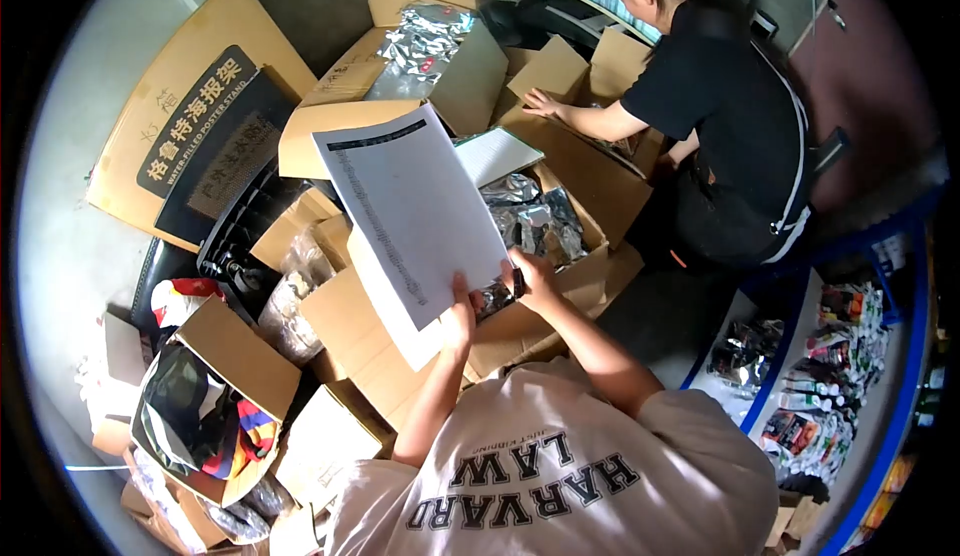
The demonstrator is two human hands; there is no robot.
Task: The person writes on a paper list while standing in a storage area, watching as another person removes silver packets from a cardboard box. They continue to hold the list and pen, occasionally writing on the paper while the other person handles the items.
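My left hand grips the lower edge of a stack of white paper sheets, which carries a dark header strip and a column of small print. My right hand is closed at the lower right corner of the sheets, with a small dark object at its fingers. Beneath the papers stands an open cardboard box holding silvery plastic packets. A light ruled sheet or board lies at the back of that box.
A co-worker in black crouches at the upper right, reaching into another carton. More open boxes stand left. A blue-edged shelf with packets is at the lower right. A large printed carton leans against the wall.
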